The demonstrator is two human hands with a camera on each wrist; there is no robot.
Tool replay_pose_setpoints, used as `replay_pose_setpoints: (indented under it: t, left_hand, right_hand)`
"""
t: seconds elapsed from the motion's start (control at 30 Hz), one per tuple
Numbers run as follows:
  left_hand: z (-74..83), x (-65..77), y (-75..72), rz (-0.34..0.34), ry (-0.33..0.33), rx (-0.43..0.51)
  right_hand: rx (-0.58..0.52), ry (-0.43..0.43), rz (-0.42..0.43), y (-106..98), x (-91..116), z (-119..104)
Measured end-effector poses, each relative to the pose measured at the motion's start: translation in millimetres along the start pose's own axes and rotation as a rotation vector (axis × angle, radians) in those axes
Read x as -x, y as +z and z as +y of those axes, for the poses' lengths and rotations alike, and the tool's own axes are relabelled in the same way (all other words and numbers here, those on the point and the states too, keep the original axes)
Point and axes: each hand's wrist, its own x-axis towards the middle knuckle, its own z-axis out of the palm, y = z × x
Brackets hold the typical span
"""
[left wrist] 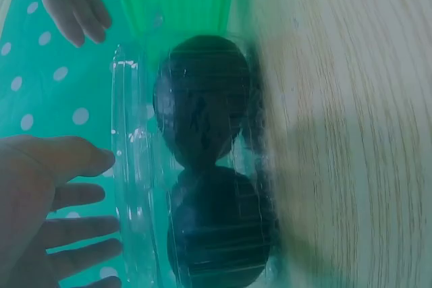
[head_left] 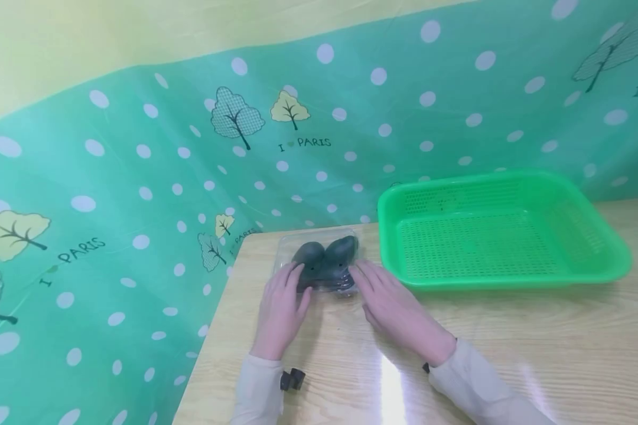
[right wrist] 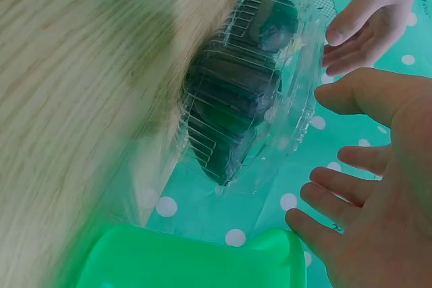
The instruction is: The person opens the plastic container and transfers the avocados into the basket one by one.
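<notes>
A clear plastic clamshell box [head_left: 286, 249] lies on the table by its far left edge. Inside it are dark green, pear-shaped fruits that look like avocados [head_left: 309, 255]; one avocado [right wrist: 233, 85] shows through the ribbed plastic in the right wrist view. My left hand [head_left: 280, 304] is at the box's near left corner, fingers loosely extended. At the near right corner is my right hand [head_left: 396, 307], its fingers relaxed too. Both wrist views show spread fingers beside the box rim [left wrist: 131, 166], gripping nothing. Whether any fingertip touches the plastic, I cannot tell.
A large green plastic basket [head_left: 500, 280] with perforated walls stands right of the box, close to my right hand. A green dotted cloth [head_left: 319, 118] hangs behind the wooden table [head_left: 335, 354] and along its left side. Small black pieces [head_left: 292, 379] sit by my left sleeve.
</notes>
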Motion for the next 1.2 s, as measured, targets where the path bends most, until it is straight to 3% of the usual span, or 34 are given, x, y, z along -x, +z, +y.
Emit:
replay_pose_setpoints:
  t: [0.23,0.73,1.2]
  left_hand:
    - [-5.2,-0.4,-1.2,-0.02,-0.018,-0.014]
    - [-15.9,1.7,-2.1,0.021,-0.004,-0.015]
    - [-26.1,1.3,-2.0,0.006,-0.03,-0.011]
  right_hand:
    - [-0.018,0.0,0.001,2,-2,0]
    - [-0.038,-0.003,0.001,9,-5,-1]
    - [-0.066,0.023,-0.006,13,-11,-3]
